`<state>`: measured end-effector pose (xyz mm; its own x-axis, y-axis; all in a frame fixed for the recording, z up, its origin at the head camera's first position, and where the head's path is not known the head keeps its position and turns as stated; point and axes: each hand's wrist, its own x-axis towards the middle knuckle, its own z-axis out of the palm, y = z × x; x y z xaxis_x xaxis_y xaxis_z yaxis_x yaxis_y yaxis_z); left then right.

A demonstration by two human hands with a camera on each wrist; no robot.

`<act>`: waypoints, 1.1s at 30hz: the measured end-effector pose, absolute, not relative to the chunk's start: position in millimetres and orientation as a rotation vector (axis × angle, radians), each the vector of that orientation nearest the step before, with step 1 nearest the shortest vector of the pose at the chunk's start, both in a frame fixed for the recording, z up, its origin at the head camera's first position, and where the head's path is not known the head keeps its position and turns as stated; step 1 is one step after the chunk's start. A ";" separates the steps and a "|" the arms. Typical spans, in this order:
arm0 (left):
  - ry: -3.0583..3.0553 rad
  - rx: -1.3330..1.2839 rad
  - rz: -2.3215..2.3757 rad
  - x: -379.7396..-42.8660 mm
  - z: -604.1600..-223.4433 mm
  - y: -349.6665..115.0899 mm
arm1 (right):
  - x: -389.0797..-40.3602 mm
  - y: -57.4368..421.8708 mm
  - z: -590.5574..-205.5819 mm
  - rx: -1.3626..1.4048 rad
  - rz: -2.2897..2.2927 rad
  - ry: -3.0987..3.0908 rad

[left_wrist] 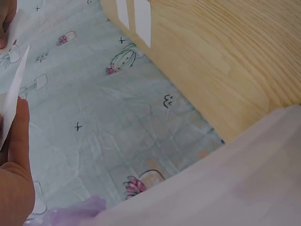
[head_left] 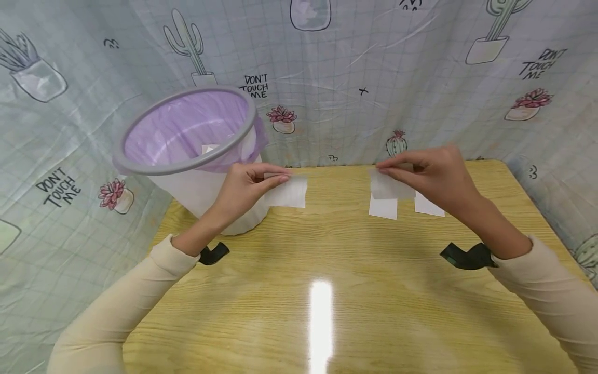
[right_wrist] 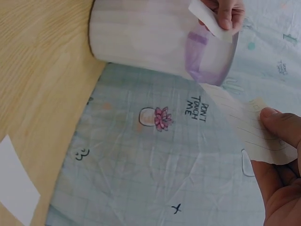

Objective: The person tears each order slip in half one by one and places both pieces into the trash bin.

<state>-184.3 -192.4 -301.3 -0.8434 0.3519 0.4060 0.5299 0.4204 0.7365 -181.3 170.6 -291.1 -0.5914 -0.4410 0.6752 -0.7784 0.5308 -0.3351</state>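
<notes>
On the yellow wood-grain surface (head_left: 233,311), a white round bin with a purple plastic liner (head_left: 187,192) stands at ten o'clock, I'd guess for easy reach. At eleven the left hand (head_left: 247,187) pinches a white paper strip (head_left: 294,195), at one the right hand (head_left: 436,174) pinches a lined white strip (head_left: 392,188), each by an edge, presumably to hang flat; two smaller white papers (head_left: 384,210) lie near two.
</notes>
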 end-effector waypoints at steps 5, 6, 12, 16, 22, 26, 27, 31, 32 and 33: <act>-2.496 -0.795 -1.354 -182.3 -291.1 -197.1 | -184.0 167.1 -282.1 1.016 0.833 -2.236; -2.500 -0.800 -1.343 -181.9 -289.2 -198.0 | -184.2 166.3 -280.6 1.014 0.831 -2.235; -2.512 -0.841 -1.244 -179.0 -277.8 -204.9 | -184.9 161.1 -273.2 1.036 0.851 -2.194; -2.501 -0.860 -1.200 -176.5 -268.7 -209.2 | -185.0 157.3 -268.1 1.060 0.851 -2.166; -2.472 -0.906 -1.140 -173.3 -254.5 -212.6 | -186.8 149.8 -260.5 1.062 0.852 -2.136; -2.464 -0.908 -1.113 -171.2 -245.8 -213.9 | -188.5 144.6 -255.6 1.090 0.857 -2.115; -2.463 -0.906 -1.108 -170.5 -243.6 -213.9 | -189.1 143.5 -254.4 1.102 0.850 -2.111; -2.452 -0.905 -1.094 -168.8 -235.2 -212.8 | -191.2 137.7 -250.9 1.127 0.881 -2.109; -2.448 -0.908 -1.097 -168.8 -233.4 -212.3 | -191.9 136.6 -250.0 1.137 0.880 -2.108; -2.443 -0.914 -1.093 -169.0 -231.8 -211.9 | -192.2 135.1 -249.3 1.135 0.895 -2.108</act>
<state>-169.0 -211.9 -231.8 -0.7474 0.4257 0.5100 0.6640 0.5047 0.5517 -192.2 135.1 -249.3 -0.4715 -0.4778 0.7412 -0.8651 0.4138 -0.2836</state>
